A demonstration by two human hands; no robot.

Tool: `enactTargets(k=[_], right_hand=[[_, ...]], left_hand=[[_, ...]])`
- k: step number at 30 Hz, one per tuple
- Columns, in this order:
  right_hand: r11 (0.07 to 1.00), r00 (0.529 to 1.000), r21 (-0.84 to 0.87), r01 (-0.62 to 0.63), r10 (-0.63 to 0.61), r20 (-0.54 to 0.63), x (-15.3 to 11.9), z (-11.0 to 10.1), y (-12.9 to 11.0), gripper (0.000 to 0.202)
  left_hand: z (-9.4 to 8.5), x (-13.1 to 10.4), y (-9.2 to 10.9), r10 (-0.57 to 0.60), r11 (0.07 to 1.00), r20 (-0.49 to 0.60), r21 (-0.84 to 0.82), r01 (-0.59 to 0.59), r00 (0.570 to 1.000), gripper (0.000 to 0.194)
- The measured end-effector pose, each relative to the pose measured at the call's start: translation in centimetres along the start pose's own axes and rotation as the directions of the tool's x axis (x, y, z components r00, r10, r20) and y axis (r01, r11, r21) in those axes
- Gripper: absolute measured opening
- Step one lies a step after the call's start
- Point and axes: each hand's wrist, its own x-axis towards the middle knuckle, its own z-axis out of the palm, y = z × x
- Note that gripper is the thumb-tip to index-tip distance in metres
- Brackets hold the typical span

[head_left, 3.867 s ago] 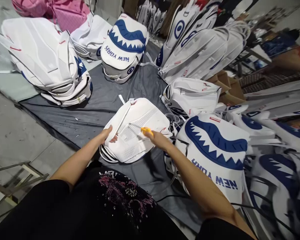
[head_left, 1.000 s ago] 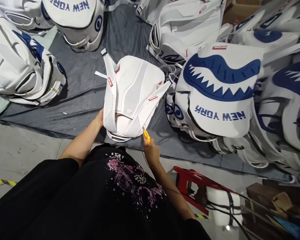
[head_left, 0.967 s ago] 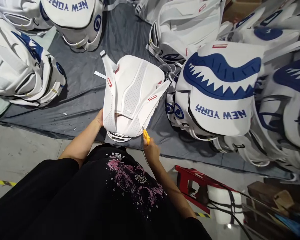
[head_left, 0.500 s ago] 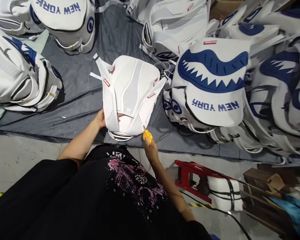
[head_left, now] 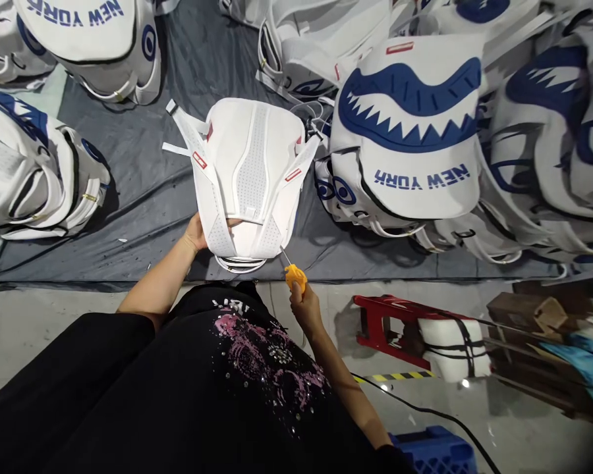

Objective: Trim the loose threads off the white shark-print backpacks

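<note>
1. The left hand (head_left: 196,235) reaches under the left strap (head_left: 210,197) of the white backpack, fingertips showing beyond it; I cannot tell how firmly it closes.
2. The white backpack (head_left: 230,155) lies on the gray cloth (head_left: 133,197), straps up, its handle end towards the person. It looks light and padded, soft enough to shift or fold under a push, and not fragile, though its pale surface could mark. The strap roots and handle end seem the best places to hold it.
3. The orange tool (head_left: 295,278) points its thin metal shaft at the bag's near right corner; contact is unclear.
4. The right hand (head_left: 306,311) is closed around that tool's handle.
5. At far left sits another backpack (head_left: 62,197), well apart.
6. Right of the bag, a white cord (head_left: 317,113) and the NEW YORK backpack (head_left: 415,187) crowd that side.
7. Further right, a red stool (head_left: 393,329) stands on the floor.
</note>
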Motion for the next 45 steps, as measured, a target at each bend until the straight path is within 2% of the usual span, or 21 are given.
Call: enactTargets(k=[3,7,11,13,21,26,30,33,36,38,39,40,41,42,43,44,45], right_hand=[[0.999,0.998,0.001,-0.048,0.048,-0.038,-3.0,-0.3,0.9,0.052],[0.991,0.994,-0.126,-0.049,0.061,0.086,-6.0,0.6,0.9,0.044],[0.938,0.975,-0.344,-0.035,0.108,0.194,-5.3,1.8,-1.1,0.036],[0.918,0.970,-0.397,-0.022,0.115,0.212,-4.6,2.1,-1.8,0.034],[0.916,0.991,-0.400,0.035,0.020,0.134,-4.9,1.5,-1.8,0.029],[0.892,0.994,-0.449,0.061,-0.012,0.110,-4.6,1.5,-1.9,0.027],[0.868,0.990,-0.495,0.033,0.039,0.134,-4.4,1.4,-1.7,0.029],[0.860,0.987,-0.510,0.022,0.062,0.146,-3.7,1.8,-2.3,0.032],[0.861,0.972,-0.507,0.043,0.081,0.220,-3.4,2.1,-2.9,0.033],[0.863,0.969,-0.504,0.036,0.094,0.230,-3.8,2.0,-2.8,0.032],[0.865,0.973,-0.502,0.025,0.094,0.210,-4.2,1.7,-2.7,0.031],[0.866,0.978,-0.499,0.015,0.091,0.188,-4.6,1.4,-2.5,0.031],[0.868,0.981,-0.496,0.008,0.089,0.171,-5.0,1.1,-2.3,0.030],[0.871,0.983,-0.491,0.007,0.085,0.164,-5.3,0.7,-2.1,0.029],[0.874,0.983,-0.486,0.013,0.077,0.165,-5.5,0.5,-2.0,0.028],[0.877,0.983,-0.480,0.023,0.069,0.172,-5.6,0.2,-1.9,0.026],[0.880,0.981,-0.474,0.034,0.061,0.183,-5.7,0.1,-1.9,0.025]], left_hand=[[-0.4,0.2,-0.1,0.016,1.000,-0.009,-0.004,-0.016,1.000,0.063],[-0.5,0.4,-0.1,0.012,1.000,0.032,-0.028,-0.011,0.999,0.061],[0.1,0.3,0.0,0.030,0.999,0.008,-0.019,-0.030,1.000,0.056],[0.2,0.3,-0.1,0.024,0.999,0.020,-0.028,-0.024,1.000,0.056],[-1.4,1.3,-0.7,0.047,0.993,0.193,-0.119,-0.024,0.980,0.073],[-1.7,1.4,-0.9,0.062,0.992,0.210,-0.116,-0.038,0.976,0.075],[-1.5,1.1,-1.0,0.064,0.996,0.239,-0.083,-0.045,0.969,0.079],[-1.0,1.2,-0.8,0.073,0.996,0.208,-0.073,-0.059,0.975,0.075],[0.1,1.2,-0.4,0.092,0.995,0.141,-0.057,-0.084,0.986,0.065],[0.7,0.5,-0.7,0.112,0.994,0.022,0.000,-0.112,0.993,0.056],[0.8,-0.2,-1.3,0.152,0.987,-0.090,0.061,-0.147,0.984,0.051],[0.8,-1.3,-2.2,0.219,0.970,-0.227,0.156,-0.186,0.949,0.045],[0.6,-2.6,-3.3,0.317,0.931,-0.353,0.290,-0.219,0.880,0.040],[0.2,-4.0,-4.5,0.430,0.862,-0.422,0.454,-0.225,0.798,0.036],[-0.2,-5.4,-5.9,0.531,0.759,-0.416,0.620,-0.197,0.738,0.034],[-0.6,-6.7,-7.1,0.584,0.622,-0.322,0.768,-0.155,0.745,0.032],[-1.0,-7.8,-8.3,0.580,0.464,-0.185,0.876,-0.135,0.793,0.029]])
